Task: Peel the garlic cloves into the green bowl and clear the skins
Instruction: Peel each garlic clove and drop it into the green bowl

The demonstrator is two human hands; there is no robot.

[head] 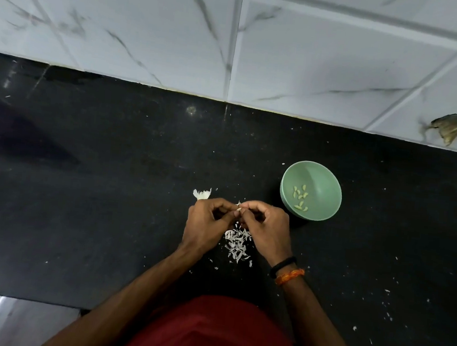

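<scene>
Left hand [208, 221] and right hand [265, 226] pinched together on one garlic clove [238, 209] above the skins [237, 243] on the table [108, 189]; green bowl [327, 182] just right, peeled cloves inside; risk: slippery clove dropping into skins; flakes drifting bowlward.

Home kitchen: black stone counter [108, 189], marble-look wall tiles [316, 55].

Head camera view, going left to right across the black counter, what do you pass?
Garlic bulb remnant → left hand → clove being peeled, with the skin pile below it → right hand → green bowl holding peeled cloves.
</scene>
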